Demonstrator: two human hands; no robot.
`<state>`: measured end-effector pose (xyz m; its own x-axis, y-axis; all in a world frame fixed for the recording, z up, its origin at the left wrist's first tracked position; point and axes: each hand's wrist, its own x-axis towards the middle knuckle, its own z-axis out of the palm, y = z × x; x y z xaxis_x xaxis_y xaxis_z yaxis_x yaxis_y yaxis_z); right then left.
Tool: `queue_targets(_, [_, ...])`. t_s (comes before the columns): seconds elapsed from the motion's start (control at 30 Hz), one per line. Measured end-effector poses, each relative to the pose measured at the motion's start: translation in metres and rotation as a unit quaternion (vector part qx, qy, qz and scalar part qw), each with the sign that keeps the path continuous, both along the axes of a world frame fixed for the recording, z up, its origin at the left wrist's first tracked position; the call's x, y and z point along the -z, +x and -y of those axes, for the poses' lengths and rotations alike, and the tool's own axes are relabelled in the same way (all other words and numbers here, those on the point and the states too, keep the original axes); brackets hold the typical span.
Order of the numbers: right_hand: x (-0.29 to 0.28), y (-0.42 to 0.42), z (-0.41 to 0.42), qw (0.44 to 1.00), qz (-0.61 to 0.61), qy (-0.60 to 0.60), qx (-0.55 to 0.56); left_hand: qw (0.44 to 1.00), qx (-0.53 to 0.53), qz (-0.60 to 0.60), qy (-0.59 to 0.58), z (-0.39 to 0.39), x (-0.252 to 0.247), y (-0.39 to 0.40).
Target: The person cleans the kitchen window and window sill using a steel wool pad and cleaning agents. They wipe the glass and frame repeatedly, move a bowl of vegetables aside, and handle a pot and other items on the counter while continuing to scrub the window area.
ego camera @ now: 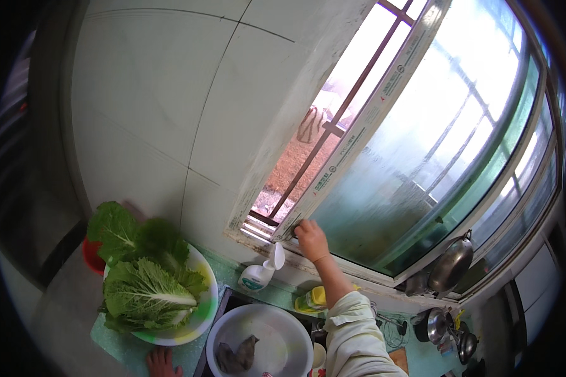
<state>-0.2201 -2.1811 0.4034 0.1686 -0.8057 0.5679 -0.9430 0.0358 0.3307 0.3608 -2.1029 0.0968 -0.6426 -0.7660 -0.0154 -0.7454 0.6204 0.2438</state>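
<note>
My right hand [312,239] is curled at the lower left corner of a sliding window sash [332,169], fingers against its white frame, which bears printed writing. A gap with metal bars lies left of that sash. At the bottom edge, my left hand [162,362] rests on the green countertop [118,346] with its fingers apart, only partly in view. Just above it stands a large basin [209,308] heaped with leafy Chinese cabbage [146,294]. To its right, a grey-white basin [285,344] holds a dark wet cloth or similar limp piece [238,356].
A white spray bottle [257,277] and a yellow container [312,300] stand along the wall below the window. A metal pan [450,266] leans by the sill at right. Pots and lids [437,325] crowd the far right counter. A red vessel [92,257] shows behind the cabbage.
</note>
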Motion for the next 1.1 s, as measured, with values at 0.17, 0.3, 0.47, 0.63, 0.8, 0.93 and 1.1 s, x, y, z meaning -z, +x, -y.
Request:
queue_targets(0.17, [-0.072,0.003,0.004,0.991,0.017,-0.131,-0.002,1.0,-0.01,-0.017,0.012,-0.004,-0.001,-0.005])
queue_targets(0.3, [-0.119,0.024,0.03,0.963,0.054,-0.263,-0.03,0.999,-0.019,-0.017,0.02,-0.006,-0.003,-0.002])
queue_targets(0.47, [-0.071,0.027,0.041,0.97,0.025,-0.232,-0.066,0.994,0.105,0.005,0.008,-0.011,0.036,0.01])
queue_targets(0.63, [-0.005,0.02,0.041,0.993,0.014,-0.081,-0.081,0.916,0.098,-0.044,0.386,-0.013,-0.072,-0.041])
queue_targets(0.8, [0.009,0.01,0.025,0.997,0.02,-0.01,-0.073,0.78,0.042,-0.382,0.493,0.002,-0.114,-0.148])
queue_targets(0.93, [0.026,0.012,0.017,0.993,0.071,-0.021,-0.087,0.822,0.046,-0.4,0.403,0.037,-0.131,-0.24])
queue_targets(1.1, [0.059,0.0,-0.002,0.979,0.183,-0.082,0.028,0.839,0.011,-0.428,0.338,0.076,-0.157,-0.298])
